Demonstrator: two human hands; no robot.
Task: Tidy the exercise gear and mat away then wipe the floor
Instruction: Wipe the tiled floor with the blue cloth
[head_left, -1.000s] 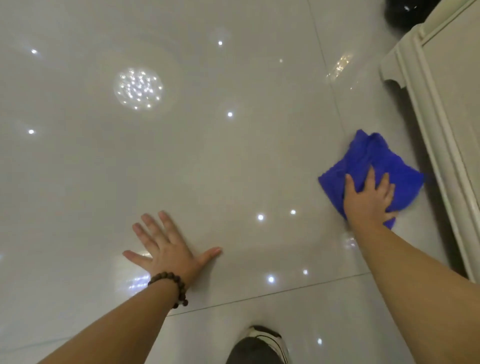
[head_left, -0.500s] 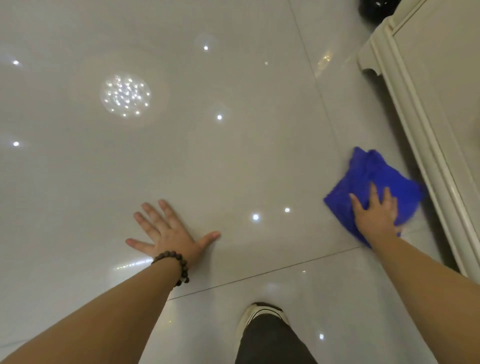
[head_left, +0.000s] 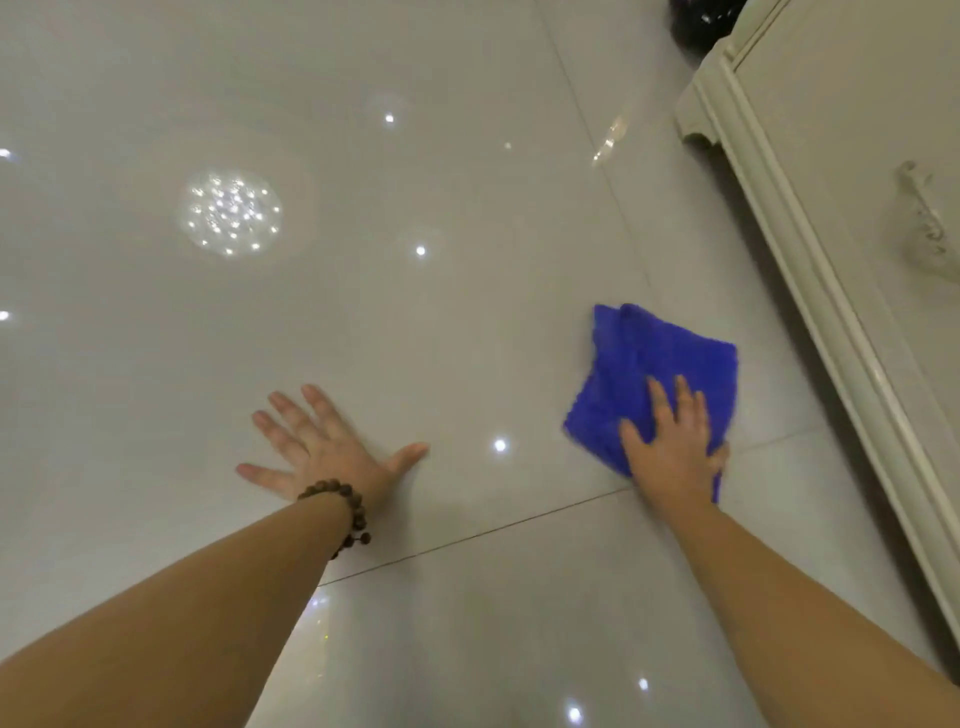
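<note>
Flat palm drives cloth across tiles

Right hand (head_left: 675, 447) presses flat, fingers spread, on the near edge of the blue cloth (head_left: 660, 374) at right of centre in the frame; most of the cloth lies ahead of the fingers, toward the top of the frame, its long axis running roughly up the frame. Left hand (head_left: 322, 447) is splayed on the floor (head_left: 415, 322) at lower centre as a prop, well apart from the cloth. A cabinet (head_left: 831, 260) stands close at right. Compared with half a second ago, cloth and hand sit further left, away from the cabinet, and the shoe at the bottom edge is gone from view.
</note>
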